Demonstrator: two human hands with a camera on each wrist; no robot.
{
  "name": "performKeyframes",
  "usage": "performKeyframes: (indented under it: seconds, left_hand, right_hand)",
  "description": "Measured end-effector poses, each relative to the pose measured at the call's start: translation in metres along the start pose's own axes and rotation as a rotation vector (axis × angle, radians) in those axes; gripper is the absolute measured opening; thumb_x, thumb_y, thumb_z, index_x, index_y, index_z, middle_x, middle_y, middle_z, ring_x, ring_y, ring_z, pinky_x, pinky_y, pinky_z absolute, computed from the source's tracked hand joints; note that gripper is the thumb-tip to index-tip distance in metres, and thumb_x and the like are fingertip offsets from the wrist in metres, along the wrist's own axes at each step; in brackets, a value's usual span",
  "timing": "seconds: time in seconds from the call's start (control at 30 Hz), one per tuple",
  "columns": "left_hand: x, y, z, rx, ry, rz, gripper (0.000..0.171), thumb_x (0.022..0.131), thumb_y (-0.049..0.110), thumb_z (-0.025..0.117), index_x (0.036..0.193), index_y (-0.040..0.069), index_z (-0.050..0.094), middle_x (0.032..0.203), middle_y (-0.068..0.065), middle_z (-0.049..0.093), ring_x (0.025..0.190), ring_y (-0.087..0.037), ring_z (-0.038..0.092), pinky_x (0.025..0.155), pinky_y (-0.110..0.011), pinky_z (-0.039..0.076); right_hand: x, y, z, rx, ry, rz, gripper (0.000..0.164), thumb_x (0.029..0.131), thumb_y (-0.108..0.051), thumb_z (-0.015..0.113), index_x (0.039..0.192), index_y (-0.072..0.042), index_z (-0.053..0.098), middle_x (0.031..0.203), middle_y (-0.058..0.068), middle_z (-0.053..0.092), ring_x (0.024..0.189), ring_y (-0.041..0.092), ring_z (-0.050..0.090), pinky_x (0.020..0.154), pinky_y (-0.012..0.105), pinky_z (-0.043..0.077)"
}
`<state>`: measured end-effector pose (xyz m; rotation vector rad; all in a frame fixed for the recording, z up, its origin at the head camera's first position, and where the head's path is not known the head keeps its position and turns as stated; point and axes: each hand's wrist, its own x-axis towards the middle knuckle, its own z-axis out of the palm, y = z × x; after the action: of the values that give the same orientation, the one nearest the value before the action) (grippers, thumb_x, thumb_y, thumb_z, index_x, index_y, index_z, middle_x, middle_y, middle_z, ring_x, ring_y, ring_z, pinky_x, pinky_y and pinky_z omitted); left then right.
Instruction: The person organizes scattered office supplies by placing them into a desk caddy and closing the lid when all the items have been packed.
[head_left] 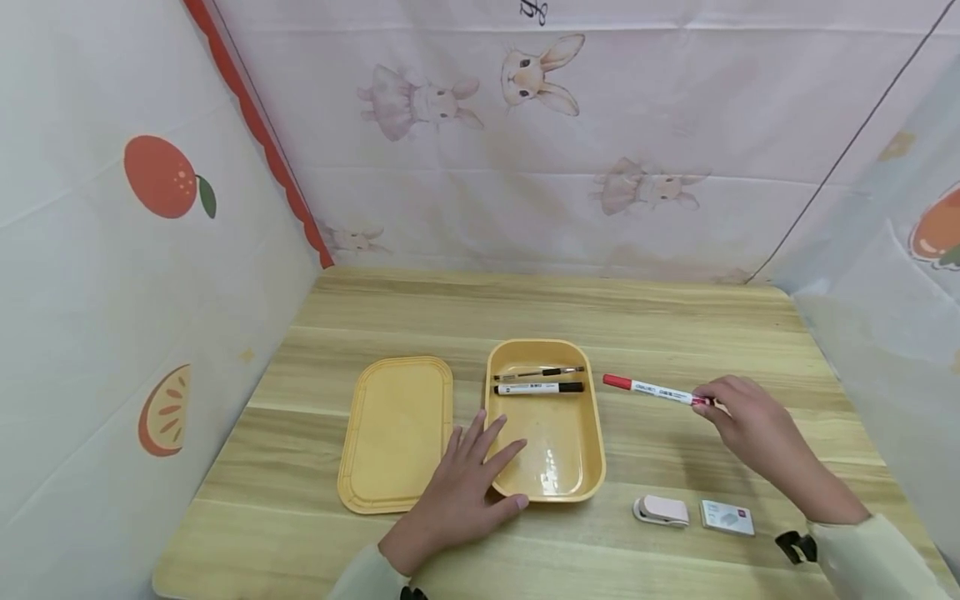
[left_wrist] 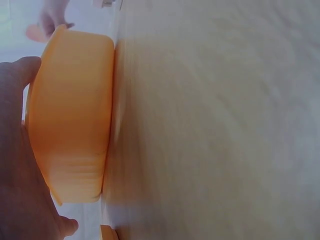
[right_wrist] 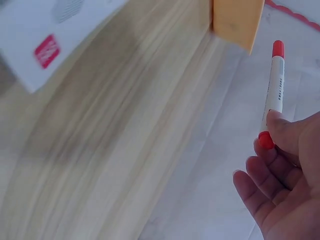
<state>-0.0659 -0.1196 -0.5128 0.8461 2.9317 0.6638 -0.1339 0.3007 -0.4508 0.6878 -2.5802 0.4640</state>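
Observation:
My right hand (head_left: pixel 757 425) pinches the tail end of a red-capped whiteboard marker (head_left: pixel 660 392), its cap pointing left toward a yellow plastic box (head_left: pixel 597 442). In the right wrist view the marker (right_wrist: pixel 276 82) is held between thumb and fingertips, off the table. My left hand (head_left: pixel 468 492) rests on the box's near left rim with fingers spread and straight, some reaching over the inside. Inside the box, near its far end, lie a black-capped marker (head_left: pixel 536 388) and, just beyond it, a clear pen with a black grip (head_left: pixel 540 373).
Left of the box, its flat yellow lid (head_left: pixel 397 433) lies on the wooden table (head_left: pixel 637 321). A pale pink stapler (head_left: pixel 662 510) and a small white box with a red mark (head_left: pixel 727 517) sit at the front right. Printed cloth (head_left: pixel 465 208) hangs behind and at the sides.

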Motion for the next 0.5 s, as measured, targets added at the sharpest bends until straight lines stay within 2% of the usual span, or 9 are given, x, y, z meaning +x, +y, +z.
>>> performKeyframes:
  seconds: [0.3,0.5]
  left_hand:
    - [0.001,0.0,-0.001,0.004,0.001,0.002,0.071,0.097,0.073,0.035,0.158,0.038,0.031,0.17,-0.002,0.013,0.158,-0.029,-0.006,0.121,-0.066,0.01]
    - [0.001,0.001,-0.002,-0.006,-0.003,0.002,0.071,0.097,0.073,0.035,0.157,0.036,0.034,0.17,-0.002,0.013,0.158,-0.028,-0.007,0.121,-0.067,0.009]
  right_hand:
    - [0.018,-0.016,0.005,0.01,-0.02,-0.034,0.027,0.075,-0.005,0.085,0.095,-0.016,0.071,0.094,-0.006,0.069,0.085,0.014,0.058,0.062,0.034,0.05]
    - [0.027,-0.024,0.01,0.005,-0.025,-0.064,0.025,0.076,-0.007,0.085,0.096,-0.014,0.071,0.096,-0.004,0.069,0.088,0.016,0.06,0.062,0.035,0.052]
